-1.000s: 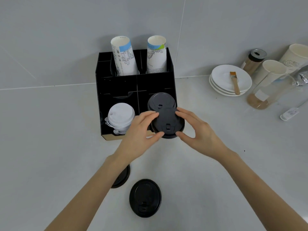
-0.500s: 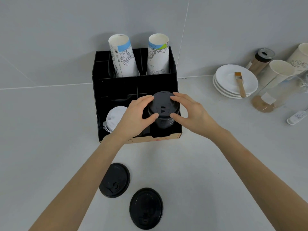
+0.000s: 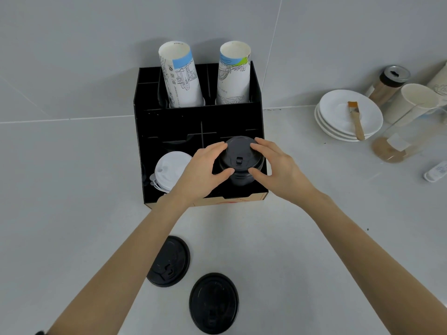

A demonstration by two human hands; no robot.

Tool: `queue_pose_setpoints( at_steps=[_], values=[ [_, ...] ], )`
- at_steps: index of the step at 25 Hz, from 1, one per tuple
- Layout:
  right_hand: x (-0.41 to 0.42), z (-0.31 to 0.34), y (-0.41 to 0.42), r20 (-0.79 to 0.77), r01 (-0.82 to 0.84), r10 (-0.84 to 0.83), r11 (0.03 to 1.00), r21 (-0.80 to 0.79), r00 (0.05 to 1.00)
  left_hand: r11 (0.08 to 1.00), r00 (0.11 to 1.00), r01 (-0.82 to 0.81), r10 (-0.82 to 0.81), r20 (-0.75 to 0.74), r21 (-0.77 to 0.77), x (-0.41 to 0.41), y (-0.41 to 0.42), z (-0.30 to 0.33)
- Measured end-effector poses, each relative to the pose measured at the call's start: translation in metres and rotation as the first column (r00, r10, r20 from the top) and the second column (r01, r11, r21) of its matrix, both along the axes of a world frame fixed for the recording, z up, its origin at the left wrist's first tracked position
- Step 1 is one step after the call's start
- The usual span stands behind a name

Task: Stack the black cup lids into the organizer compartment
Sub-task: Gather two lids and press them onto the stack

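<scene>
A black organizer [image 3: 169, 122] stands against the wall. Its front right compartment holds a stack of black cup lids [image 3: 239, 160]. My left hand [image 3: 200, 170] and my right hand [image 3: 273, 165] grip the top lid of that stack from either side, thumbs at the front, fingers at the back. Two more black lids lie loose on the counter nearer to me: one [image 3: 169, 261] partly under my left forearm, one [image 3: 214, 303] to its right. The front left compartment holds white lids [image 3: 169, 169].
Two stacks of printed paper cups [image 3: 181, 76] [image 3: 233, 73] stand in the organizer's back row. To the right are stacked white plates [image 3: 338, 117] with a brush [image 3: 355, 119], a shaker jar [image 3: 387, 83], paper cups [image 3: 408, 102] and a clear jug [image 3: 399, 146].
Both hands carried a black lid from in front of the organizer up onto the stack in the front right compartment and now hold it there. The view has shifted, showing both loose lids.
</scene>
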State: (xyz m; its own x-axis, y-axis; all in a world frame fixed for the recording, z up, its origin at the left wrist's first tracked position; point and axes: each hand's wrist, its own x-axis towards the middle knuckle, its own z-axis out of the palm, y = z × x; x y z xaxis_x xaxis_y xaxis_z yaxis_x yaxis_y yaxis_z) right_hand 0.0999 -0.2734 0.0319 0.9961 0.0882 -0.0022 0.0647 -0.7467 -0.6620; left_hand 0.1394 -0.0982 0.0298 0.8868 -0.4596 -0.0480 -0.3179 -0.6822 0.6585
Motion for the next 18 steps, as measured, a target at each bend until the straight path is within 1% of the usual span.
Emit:
queue_pose_setpoints(
  at_steps=[7,18],
  values=[
    [-0.007,-0.005,0.003,0.016,0.041,-0.042,0.997,0.065,0.999,0.999,1.000,-0.002,0.001,0.008,0.039,-0.002,-0.005,0.003],
    [-0.014,-0.016,0.004,0.041,0.072,-0.077,0.991,0.113,0.996,0.998,1.000,-0.008,0.006,0.030,0.063,-0.003,-0.005,0.001]
  ],
)
